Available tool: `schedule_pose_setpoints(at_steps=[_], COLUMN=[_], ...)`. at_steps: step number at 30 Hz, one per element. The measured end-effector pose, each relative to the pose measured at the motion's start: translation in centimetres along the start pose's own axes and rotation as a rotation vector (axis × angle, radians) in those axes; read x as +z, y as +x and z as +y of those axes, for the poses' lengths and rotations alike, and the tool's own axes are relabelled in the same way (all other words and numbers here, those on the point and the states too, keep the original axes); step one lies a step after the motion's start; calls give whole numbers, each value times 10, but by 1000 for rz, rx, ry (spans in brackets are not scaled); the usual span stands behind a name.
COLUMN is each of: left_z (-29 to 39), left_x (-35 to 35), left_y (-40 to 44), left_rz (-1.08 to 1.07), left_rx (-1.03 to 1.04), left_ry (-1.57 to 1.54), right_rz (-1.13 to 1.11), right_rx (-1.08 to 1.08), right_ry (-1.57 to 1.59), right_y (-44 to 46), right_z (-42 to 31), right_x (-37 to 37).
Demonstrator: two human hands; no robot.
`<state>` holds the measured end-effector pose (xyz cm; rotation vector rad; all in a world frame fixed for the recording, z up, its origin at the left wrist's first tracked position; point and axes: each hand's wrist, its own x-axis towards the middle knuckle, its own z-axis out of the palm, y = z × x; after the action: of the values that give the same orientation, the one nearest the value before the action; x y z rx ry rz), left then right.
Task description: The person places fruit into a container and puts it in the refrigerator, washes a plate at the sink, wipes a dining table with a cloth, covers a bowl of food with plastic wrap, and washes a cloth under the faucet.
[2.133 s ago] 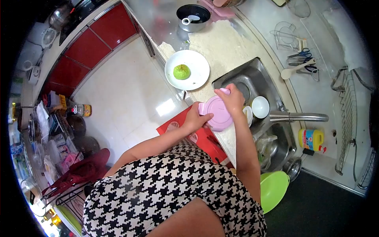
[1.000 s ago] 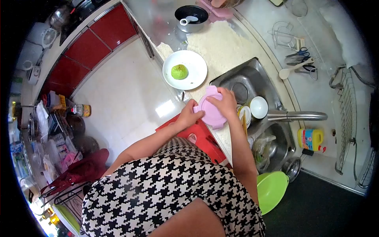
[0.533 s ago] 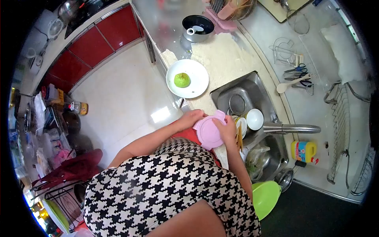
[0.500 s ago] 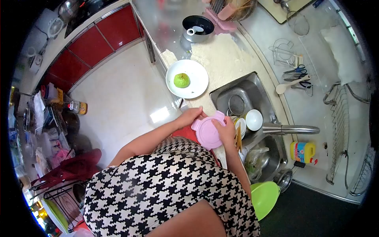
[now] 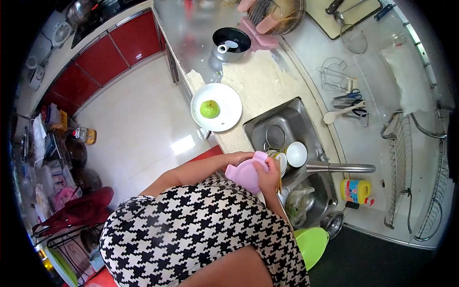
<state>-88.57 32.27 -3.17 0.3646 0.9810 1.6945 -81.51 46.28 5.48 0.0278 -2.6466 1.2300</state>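
Hovering near the front of your body, the pink lid (image 5: 245, 176) sits between your hands, over the near edge of the worktop (image 5: 258, 79). Its round top faces up, with one tab towards the sink side and another towards your left. Whether a container lies beneath it, you cannot tell.

Your right hand (image 5: 268, 178) has a narrow grip on the lid's right side, thumb laid across the top. Your left hand (image 5: 240, 158) is at the far edge, fingers mostly hidden behind the lid, so you cannot tell how wide that grip is.

Beyond your left hand, a white plate (image 5: 230, 101) rests on the worktop with a green rounded piece (image 5: 209, 109) on it. Farther off stands a dark-lined pan (image 5: 231, 35) with a white utensil (image 5: 224, 48) in it, beside a pink tray (image 5: 264, 40).

To your right, the sink (image 5: 288, 118) has two basins. In the far one lie a round strainer (image 5: 275, 137) and a white bowl (image 5: 296, 154); the near one holds a plastic bag (image 5: 298, 206). The faucet (image 5: 342, 167) reaches across from the wall side, with a yellow bottle (image 5: 356, 191) near it. A green basin (image 5: 311, 245) is just beside the near end of the sink, partly hidden by your clothing.
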Motion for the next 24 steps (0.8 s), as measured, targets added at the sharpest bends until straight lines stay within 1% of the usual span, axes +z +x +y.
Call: schedule_pose_setpoints(at_steps=[1,3,4,5,6,8,10,12,13,14,16,19,20,21,22,23,24], left_z=[-5,0,7,14,22,24,39,23,17,11,24,34,37,47,53,58,62], left_x=[0,-9,-11,-14,-18,-28,-22,-28,-31,-33,-21,-18,-17,-7,-5,-8,-13], left_y=[1,-2,-4,-4,-6,-10,-18,-18,-18,-18,-27,-34,-36,-43,-48,-55,-61], left_rz=[-39,-55,-63,-182,-148,-117,-69,-50,-35,-18,35,101,122,247,329,409,489], left_rx=[40,9,-9,92,110,191,94,184,230,277,250,199,177,113,155,200,246], left_ry=[-164,-109,-86,-46,152,308,359,220,156,94,163,307,362,395,420,446,472], right_rz=[-5,-6,9,24,41,75,186,282,285,273,110,-212,-231,-250,-267,-204,-217], right_rx=[135,392,360,343,331,231,285,404,390,236,405,488,503,517,529,501,487], right_ry=[83,253,333,410,485,401,503,453,422,164,201,41,48,57,66,128,132], right_y=[-2,-1,2,2,-1,-6,-11,-14,-17,-26,-27,-48,-53,-56,-59,-59,-58], right_z=[1,4,4,0,-4,-5,4,13,18,48,32,42,45,45,44,40,41], right_x=[-2,-3,-8,-16,-24,-35,-44,-65,-77,-82,-95,-94,-88,-79,-69,-62,-58])
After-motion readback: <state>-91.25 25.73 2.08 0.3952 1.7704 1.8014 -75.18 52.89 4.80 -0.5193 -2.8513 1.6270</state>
